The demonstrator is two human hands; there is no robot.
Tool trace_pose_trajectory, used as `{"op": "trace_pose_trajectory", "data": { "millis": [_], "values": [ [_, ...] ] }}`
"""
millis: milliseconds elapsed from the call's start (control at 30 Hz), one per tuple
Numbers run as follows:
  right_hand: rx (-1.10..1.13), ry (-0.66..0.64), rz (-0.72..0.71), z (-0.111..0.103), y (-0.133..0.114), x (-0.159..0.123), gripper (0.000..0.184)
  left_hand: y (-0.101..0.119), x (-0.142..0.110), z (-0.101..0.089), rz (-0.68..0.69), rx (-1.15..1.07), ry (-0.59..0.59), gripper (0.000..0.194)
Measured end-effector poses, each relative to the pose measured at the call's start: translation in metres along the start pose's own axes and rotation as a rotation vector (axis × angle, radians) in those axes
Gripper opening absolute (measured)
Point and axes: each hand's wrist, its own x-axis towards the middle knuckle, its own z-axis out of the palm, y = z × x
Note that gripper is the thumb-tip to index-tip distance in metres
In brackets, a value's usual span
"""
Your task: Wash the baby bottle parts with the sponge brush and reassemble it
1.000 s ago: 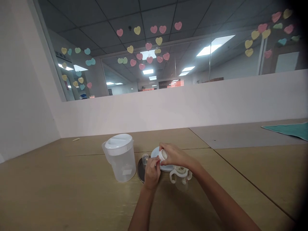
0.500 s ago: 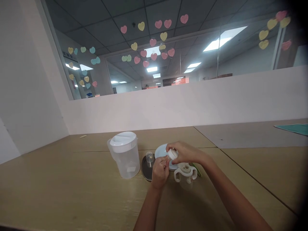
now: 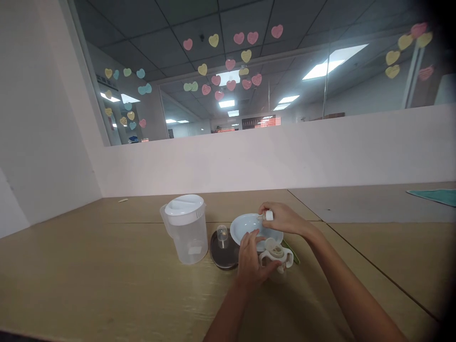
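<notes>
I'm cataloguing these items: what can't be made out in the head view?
Head view:
- Handled bottle: partly covered by the left hand.
- White-ringed piece: partly hidden by the right hand holding it.
- Green item: mostly behind the bottle and bowl.
- Pitcher label: any print is too small.
- Teal cloth: cut off by the right edge.

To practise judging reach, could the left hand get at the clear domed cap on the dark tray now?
Probably yes: the left hand is close by, and nothing visible stands between it and the clear domed cap.
</notes>
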Motion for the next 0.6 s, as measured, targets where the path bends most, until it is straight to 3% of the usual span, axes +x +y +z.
{"op": "trace_pose_trajectory", "data": {
  "millis": [100, 233, 433, 600],
  "values": [
    [0.097, -0.105, -0.014, -0.001, -0.003, -0.001, 0.023, 0.003, -0.002, 0.004, -0.107, -0.068, -0.075, 0.087],
    [0.212, -0.212, -0.057, -0.002, -0.005, -0.003, 0.021, 0.005, -0.002, 0.004, -0.209, -0.168, -0.082, 0.085],
    [0.273, -0.362, -0.132, -0.003, -0.009, -0.008, 0.016, -0.002, 0.000, 0.001, -0.168, -0.101, -0.013, 0.093],
    [0.189, -0.462, -0.080, -0.003, -0.014, -0.010, 0.026, -0.005, 0.002, -0.002, -0.110, -0.038, -0.020, 0.099]
  ]
}}
